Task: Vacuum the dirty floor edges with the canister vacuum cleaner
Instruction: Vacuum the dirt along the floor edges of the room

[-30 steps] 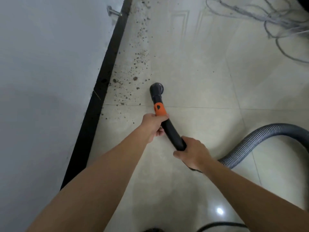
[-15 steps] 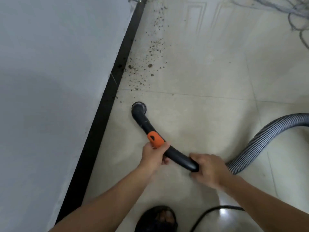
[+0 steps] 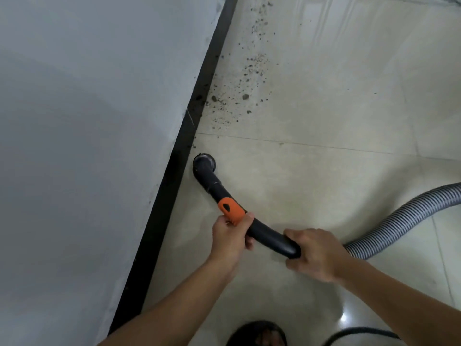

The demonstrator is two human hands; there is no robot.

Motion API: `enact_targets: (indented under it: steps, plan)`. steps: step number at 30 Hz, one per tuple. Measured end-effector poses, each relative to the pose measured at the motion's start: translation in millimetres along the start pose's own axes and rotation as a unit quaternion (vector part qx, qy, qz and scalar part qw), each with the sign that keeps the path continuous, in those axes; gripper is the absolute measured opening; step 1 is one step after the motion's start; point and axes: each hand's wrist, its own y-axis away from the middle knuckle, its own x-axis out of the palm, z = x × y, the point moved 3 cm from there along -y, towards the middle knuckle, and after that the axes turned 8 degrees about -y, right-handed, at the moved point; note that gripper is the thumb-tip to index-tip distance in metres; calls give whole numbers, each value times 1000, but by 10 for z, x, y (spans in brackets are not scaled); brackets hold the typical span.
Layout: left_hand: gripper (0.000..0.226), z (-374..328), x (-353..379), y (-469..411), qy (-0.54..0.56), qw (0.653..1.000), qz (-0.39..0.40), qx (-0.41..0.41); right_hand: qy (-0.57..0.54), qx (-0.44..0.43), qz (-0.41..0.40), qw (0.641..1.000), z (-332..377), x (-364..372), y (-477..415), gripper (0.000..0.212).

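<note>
Both hands grip the black wand (image 3: 264, 233): left hand (image 3: 230, 239) beside the orange slider (image 3: 230, 208), right hand (image 3: 315, 253) by the ribbed hose (image 3: 404, 221). With the nozzle (image 3: 204, 163) against the baseboard (image 3: 174, 176), probably touching, I risk scattering the grit (image 3: 239, 96) ahead.

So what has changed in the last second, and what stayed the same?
The nozzle has swung left, from the open floor beside the dirt to the black baseboard, on the near side of the tile joint. The left hand and right hand kept their grip on the wand. The dirt ahead remains.
</note>
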Motion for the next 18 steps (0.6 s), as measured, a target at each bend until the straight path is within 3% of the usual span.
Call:
enact_targets:
  steps: [7, 18]
  plan:
    - [22, -364, 37, -461, 35, 999, -15, 28, 53, 17, -15, 998, 36, -419, -537, 27]
    - [25, -1353, 297, -1539, 20, 999, 3, 50, -15, 84, -59, 995, -32, -1151, -1470, 23]
